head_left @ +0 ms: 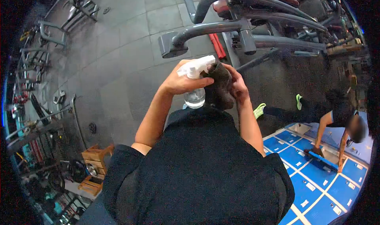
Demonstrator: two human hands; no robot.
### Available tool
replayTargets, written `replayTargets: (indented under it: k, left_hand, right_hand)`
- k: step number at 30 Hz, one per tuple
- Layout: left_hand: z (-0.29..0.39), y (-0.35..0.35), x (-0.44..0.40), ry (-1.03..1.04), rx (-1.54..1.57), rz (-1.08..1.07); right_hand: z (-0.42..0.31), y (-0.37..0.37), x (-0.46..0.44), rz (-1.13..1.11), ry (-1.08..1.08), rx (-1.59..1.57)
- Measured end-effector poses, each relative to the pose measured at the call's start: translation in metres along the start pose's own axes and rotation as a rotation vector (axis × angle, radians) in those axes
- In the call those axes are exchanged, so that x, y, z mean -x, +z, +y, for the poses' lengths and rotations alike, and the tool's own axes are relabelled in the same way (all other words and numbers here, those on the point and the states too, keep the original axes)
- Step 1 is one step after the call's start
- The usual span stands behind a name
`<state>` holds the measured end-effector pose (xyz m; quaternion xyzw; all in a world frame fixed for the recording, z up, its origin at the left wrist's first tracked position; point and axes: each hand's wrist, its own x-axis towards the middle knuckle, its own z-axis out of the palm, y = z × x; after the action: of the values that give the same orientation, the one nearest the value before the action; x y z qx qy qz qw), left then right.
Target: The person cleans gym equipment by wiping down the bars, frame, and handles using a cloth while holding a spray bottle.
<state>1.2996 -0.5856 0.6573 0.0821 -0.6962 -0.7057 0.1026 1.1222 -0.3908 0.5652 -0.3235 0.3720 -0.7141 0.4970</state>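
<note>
A clear spray bottle (194,97) with a white trigger head stands upright in front of my chest. My left hand (180,80) is closed around its neck, with the thumb pointing right. Right beside the bottle, a dark crumpled cloth (219,86) hangs from my right hand (238,84), whose fingers are wrapped round its right side. The cloth touches the trigger head, and part of the bottle is hidden by my left thumb.
Grey tubular gym machine arms (215,27) reach across just ahead. At lower right, a person (336,120) leans over blue lockers (310,185), one door open. A wooden crate (94,161) and weight racks (29,126) stand left.
</note>
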Motion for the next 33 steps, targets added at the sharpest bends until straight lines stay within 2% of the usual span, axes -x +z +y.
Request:
replayTargets:
  k: [2,4,6,9,10,12,14,16,18,24,26,28,29,33]
  left_hand:
    - [0.003,-0.005,-0.001,-0.005,-0.028,-0.027]
    - [0.005,-0.010,-0.001,0.004,-0.145,0.027]
    - [-0.002,-0.012,-0.003,-0.023,-0.179,0.048]
    - [-0.013,-0.007,-0.008,-0.008,-0.135,0.122]
    - [-0.014,-0.005,-0.013,-0.044,-0.089,0.187]
    - [-0.017,0.000,-0.021,-0.087,-0.040,0.255]
    - [-0.017,0.004,-0.031,-0.072,0.107,0.315]
    - [-0.031,0.004,-0.043,-0.056,0.041,0.335]
    - [-0.032,0.006,-0.053,-0.066,-0.085,0.347]
    - [-0.048,0.017,-0.087,-0.144,-0.200,0.486]
    - [-0.047,0.022,-0.094,-0.149,-0.221,0.533]
    - [-0.047,0.027,-0.100,-0.214,-0.295,0.585]
    - [-0.047,0.029,-0.102,-0.220,-0.295,0.597]
    - [-0.045,0.038,-0.100,-0.236,-0.298,0.683]
  right_hand:
    - [0.002,-0.020,0.009,-0.013,0.037,0.054]
    - [-0.001,-0.028,0.017,-0.070,0.365,0.354]
    - [-0.005,-0.022,0.029,-0.030,0.351,0.307]
    - [-0.028,0.016,0.037,0.200,0.158,0.543]
    - [-0.037,0.018,0.041,0.202,0.163,0.543]
    - [-0.054,0.007,0.058,0.257,-0.080,0.943]
    - [-0.064,-0.010,0.086,0.612,-0.065,0.567]
    - [-0.079,-0.037,0.099,0.738,-0.372,0.011]
    - [-0.117,-0.016,0.080,0.965,-0.505,0.062]
    - [-0.193,-0.030,0.040,1.052,-0.477,-0.051]
    - [-0.201,-0.068,0.040,1.046,-0.515,0.040]
    - [-0.210,-0.074,0.026,1.138,-0.655,0.360]
    - [-0.213,-0.076,0.019,1.139,-0.708,0.355]
    - [-0.218,-0.094,-0.004,1.206,-0.697,0.353]
